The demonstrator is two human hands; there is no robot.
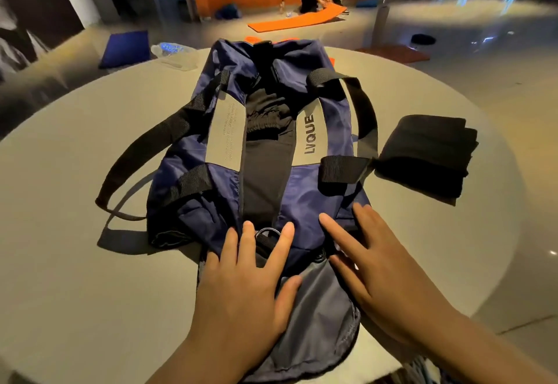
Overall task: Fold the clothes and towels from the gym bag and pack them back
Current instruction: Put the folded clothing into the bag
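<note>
Head view: both hands (pixel 241 287) (pixel 371 266) flat on gym bag (pixel 305 190) near edge.

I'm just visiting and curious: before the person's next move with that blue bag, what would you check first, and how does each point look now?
1. Gym bag open along the top: ok, dark clothes show inside.
2. Both hands free: ok, left hand and right hand lie flat on the bag's near end, no grip on anything.
3. Folded black item within reach: ok, beside the bag on the table.
4. Straps clear of the opening: ok, splayed outward.
5. Room left inside: cannot tell.
</note>
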